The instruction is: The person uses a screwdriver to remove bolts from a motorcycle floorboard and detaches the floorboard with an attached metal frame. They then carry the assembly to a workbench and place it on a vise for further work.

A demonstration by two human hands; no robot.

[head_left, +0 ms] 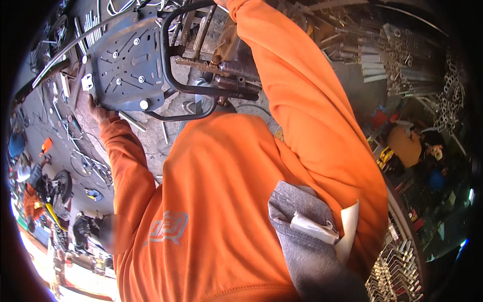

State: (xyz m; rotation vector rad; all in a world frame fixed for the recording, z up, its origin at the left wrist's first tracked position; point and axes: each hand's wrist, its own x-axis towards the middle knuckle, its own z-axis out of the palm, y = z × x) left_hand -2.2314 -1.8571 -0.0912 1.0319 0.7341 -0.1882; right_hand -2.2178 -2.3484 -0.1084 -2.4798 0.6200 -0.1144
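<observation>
The dark metal luggage-rack plate (126, 63), slotted and dotted with pale bolt heads, sat at the top left of the view, joined to a bent black tube frame (168, 65) that looped along its right side and curved underneath. It appeared to be held up in the air rather than rested on anything, since the workshop floor (166, 136) showed below it through the loop of the tube.

The left hand (98, 111) met the plate at its lower left corner, its back turned to the camera. The hold there probably steadied the plate against tipping. How the fingers lay could not be told, because they were tucked out of sight behind the plate's edge.

The right hand (221, 3) reached to the very top rim of the view, at the upper end of the frame, with the orange sleeve (302, 100) stretched long across the picture. Only a sliver of it showed, so whether its fingers were spread or closed could not be told either.

Just right of the tube stood a rusty brown machine (234, 55) with a bar (201, 64) projecting toward the frame. Stacked metal tubes (402, 60) filled the far right, and loose rods and bits of wire lay over the floor at the left.
</observation>
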